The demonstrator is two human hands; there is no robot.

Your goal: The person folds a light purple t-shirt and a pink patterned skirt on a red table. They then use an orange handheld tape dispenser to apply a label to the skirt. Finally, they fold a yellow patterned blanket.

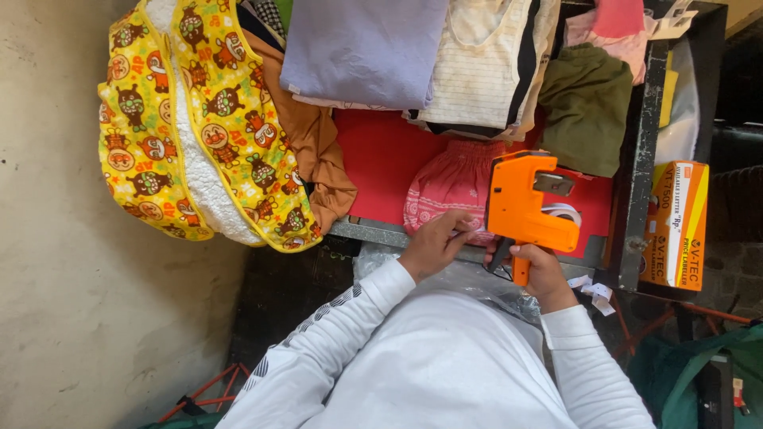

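While a yellow cartoon-printed quilted garment (187,119) hung over the table's left end, folded clothes lay across the red tabletop (381,163), among them a lilac piece (362,48) and a cream striped one (485,63). The left hand (433,242) rested at the table's edge, fingers curled and pinching the hem of a pink patterned garment (449,187). Just right of it, the right hand (540,270) was closed round the grip of an orange price-label gun (524,210), held upright over the pink cloth. Small white labels (596,292) lay near that wrist. Farther right, an orange and yellow oblong box (675,225) stood beyond the table's dark frame (640,159).
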